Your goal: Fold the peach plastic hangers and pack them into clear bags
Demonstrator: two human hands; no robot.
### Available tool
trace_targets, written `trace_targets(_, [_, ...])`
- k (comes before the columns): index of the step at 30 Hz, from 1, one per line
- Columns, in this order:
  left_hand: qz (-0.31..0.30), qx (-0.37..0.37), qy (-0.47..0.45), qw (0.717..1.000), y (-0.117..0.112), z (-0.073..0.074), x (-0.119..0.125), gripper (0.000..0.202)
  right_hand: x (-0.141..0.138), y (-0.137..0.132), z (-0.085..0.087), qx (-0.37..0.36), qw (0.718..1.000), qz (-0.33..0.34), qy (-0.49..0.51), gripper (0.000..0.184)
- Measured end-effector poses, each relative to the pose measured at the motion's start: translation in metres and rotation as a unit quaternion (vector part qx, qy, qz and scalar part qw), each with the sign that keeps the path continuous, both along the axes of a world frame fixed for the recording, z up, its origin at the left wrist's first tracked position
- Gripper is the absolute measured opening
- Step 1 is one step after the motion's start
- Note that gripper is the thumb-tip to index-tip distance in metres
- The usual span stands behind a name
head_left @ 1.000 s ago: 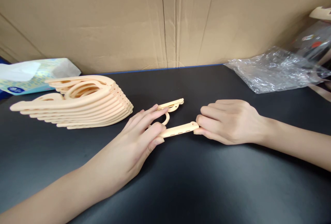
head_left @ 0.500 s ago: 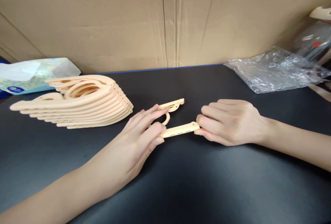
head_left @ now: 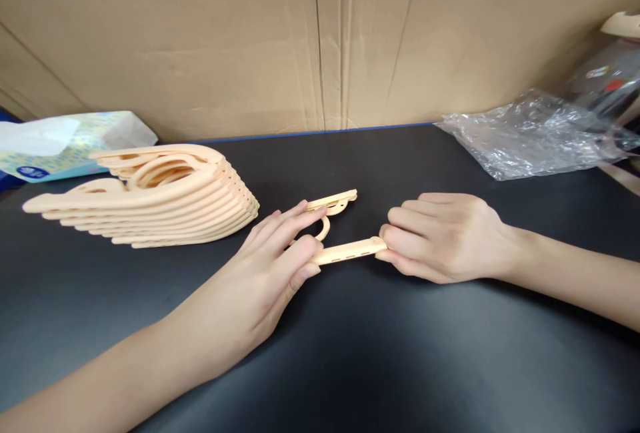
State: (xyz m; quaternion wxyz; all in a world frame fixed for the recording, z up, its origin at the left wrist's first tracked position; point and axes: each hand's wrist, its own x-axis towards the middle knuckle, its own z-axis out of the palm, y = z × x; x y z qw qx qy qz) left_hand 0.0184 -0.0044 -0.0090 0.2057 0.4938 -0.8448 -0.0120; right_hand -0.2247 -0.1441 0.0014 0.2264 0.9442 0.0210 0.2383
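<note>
Your left grip (head_left: 273,256) held the slim-armed cream plastic hanger (head_left: 350,251) over the smooth black bench (head_left: 400,359); your right grip (head_left: 445,236) pinched its near arm's end. The bench stretched nearside of both grips, its thin blue far edge (head_left: 390,127) beyond them. The left grip hid the hanger's middle, the right its pinched tip.

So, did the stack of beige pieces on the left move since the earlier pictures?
No. Judged against the cardboard behind it, the stack of beige pieces shows no visible shift either way.
</note>
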Motion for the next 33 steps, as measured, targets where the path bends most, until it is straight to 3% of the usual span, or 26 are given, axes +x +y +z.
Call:
trace_targets(12, [0.020,0.051,0.011,0.998,0.001,0.004,-0.003,0.015,0.002,-0.003,-0.003,0.087,0.996,-0.015,-0.022,0.034])
trace_targets(18, [0.062,0.101,0.042,0.992,0.003,0.007,-0.006,0.016,0.003,-0.008,-0.005,0.180,0.984,0.002,-0.018,0.028])
trace_targets(26, [0.066,0.094,0.033,0.993,0.002,0.006,-0.006,0.013,0.005,-0.015,-0.004,0.319,0.948,0.004,0.024,0.023])
trace_targets(33, [0.038,0.082,0.030,0.995,-0.001,0.003,-0.002,0.012,0.005,-0.016,-0.006,0.336,0.941,-0.006,0.032,0.025])
